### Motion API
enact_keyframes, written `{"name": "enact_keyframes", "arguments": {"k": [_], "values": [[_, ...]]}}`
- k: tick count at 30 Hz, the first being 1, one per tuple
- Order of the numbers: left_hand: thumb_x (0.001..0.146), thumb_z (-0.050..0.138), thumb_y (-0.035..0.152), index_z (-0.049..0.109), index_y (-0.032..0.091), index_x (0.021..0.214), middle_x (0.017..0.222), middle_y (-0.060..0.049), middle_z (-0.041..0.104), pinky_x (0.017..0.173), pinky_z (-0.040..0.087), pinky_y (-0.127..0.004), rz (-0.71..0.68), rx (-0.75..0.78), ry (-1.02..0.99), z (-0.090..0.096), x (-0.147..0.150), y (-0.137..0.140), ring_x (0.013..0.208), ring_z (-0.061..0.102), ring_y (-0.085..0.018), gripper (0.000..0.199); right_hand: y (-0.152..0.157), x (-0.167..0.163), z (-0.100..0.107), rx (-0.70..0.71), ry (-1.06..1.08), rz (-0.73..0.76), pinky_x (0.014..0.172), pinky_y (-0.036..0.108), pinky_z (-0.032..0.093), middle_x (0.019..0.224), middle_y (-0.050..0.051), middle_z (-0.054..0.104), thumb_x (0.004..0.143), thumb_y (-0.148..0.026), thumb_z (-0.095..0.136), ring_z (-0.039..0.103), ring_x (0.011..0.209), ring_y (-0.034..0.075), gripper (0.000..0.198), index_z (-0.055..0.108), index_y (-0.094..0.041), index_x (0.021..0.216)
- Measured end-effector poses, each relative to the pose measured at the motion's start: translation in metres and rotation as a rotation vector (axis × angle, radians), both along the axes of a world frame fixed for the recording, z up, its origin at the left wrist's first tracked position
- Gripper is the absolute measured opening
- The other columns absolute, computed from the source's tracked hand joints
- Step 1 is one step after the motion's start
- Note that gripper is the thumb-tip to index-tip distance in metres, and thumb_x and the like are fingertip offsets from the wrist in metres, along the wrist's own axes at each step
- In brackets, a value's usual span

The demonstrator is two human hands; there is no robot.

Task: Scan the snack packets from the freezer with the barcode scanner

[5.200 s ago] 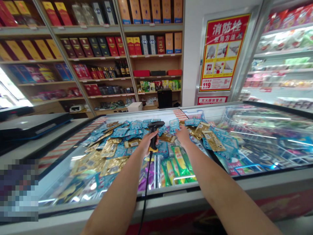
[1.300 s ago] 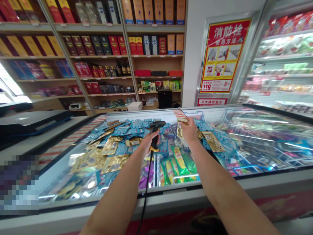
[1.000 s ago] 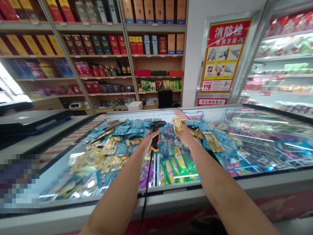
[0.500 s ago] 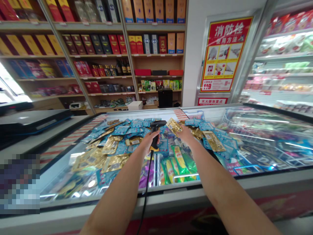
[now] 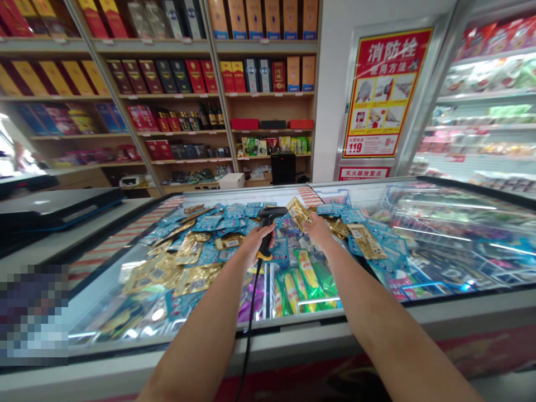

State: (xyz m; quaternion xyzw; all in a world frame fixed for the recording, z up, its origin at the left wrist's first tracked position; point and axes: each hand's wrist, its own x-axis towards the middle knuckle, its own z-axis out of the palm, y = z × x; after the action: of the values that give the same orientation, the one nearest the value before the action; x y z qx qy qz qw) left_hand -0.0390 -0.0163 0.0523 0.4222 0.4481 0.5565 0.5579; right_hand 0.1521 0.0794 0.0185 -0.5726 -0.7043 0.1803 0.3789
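Observation:
My left hand (image 5: 253, 243) is wrapped round the handle of a black and yellow barcode scanner (image 5: 265, 234), whose head points right and whose cord hangs down toward me. In my right hand (image 5: 317, 228) is a gold foil packet (image 5: 298, 213), pinched at its lower right edge and tilted up in front of the scanner's head. Both hands are above the glass top of a chest freezer. To the left, gold packets (image 5: 190, 248) and blue packets (image 5: 208, 222) lie in a heap. More blue packets (image 5: 387, 254) with a gold packet (image 5: 367, 241) on top lie to the right.
Green and yellow corn packs (image 5: 307, 273) show inside the freezer (image 5: 293, 329) below my hands. A dark flat device (image 5: 62, 206) stands on a counter at left. Shelves with boxes (image 5: 268, 97) line the back wall, beside a red poster (image 5: 387, 92).
The gold packet in my right hand has tilted slightly more upright and shifted a little to the right. My left hand and the scanner have barely moved.

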Motion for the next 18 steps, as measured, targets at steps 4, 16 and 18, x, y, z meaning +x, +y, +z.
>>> {"name": "enact_keyframes", "arguments": {"k": [4, 16, 18], "values": [[0.061, 0.074, 0.036, 0.056, 0.014, 0.074, 0.060, 0.000, 0.055, 0.040, 0.035, -0.021, -0.005, -0.009, -0.004, 0.001, 0.000, 0.000, 0.043, 0.048, -0.009, 0.031, 0.002, -0.002, -0.003, -0.027, 0.122, 0.020, 0.061, 0.022, 0.042, 0.075, 0.002, 0.065, 0.079, -0.025, 0.053, 0.060, 0.068, 0.015, 0.020, 0.061, -0.017, 0.096], [0.066, 0.071, 0.038, 0.057, 0.013, 0.075, 0.063, 0.000, 0.055, 0.041, 0.035, -0.020, -0.014, 0.024, -0.026, -0.005, -0.004, 0.004, 0.045, 0.048, -0.008, 0.030, 0.013, 0.008, 0.016, -0.029, 1.496, -0.295, 0.066, 0.022, 0.056, 0.066, -0.005, 0.059, 0.069, -0.006, 0.053, 0.065, 0.068, 0.010, 0.024, 0.049, -0.020, 0.088], [0.066, 0.071, 0.038, 0.057, 0.013, 0.078, 0.064, 0.000, 0.056, 0.042, 0.036, -0.019, -0.025, 0.029, -0.038, -0.007, -0.005, 0.005, 0.046, 0.049, -0.007, 0.031, 0.013, 0.015, 0.017, -0.024, 1.597, -0.366, 0.070, 0.022, 0.057, 0.070, -0.004, 0.059, 0.070, -0.006, 0.051, 0.066, 0.079, 0.010, 0.025, 0.047, -0.022, 0.089]]}}
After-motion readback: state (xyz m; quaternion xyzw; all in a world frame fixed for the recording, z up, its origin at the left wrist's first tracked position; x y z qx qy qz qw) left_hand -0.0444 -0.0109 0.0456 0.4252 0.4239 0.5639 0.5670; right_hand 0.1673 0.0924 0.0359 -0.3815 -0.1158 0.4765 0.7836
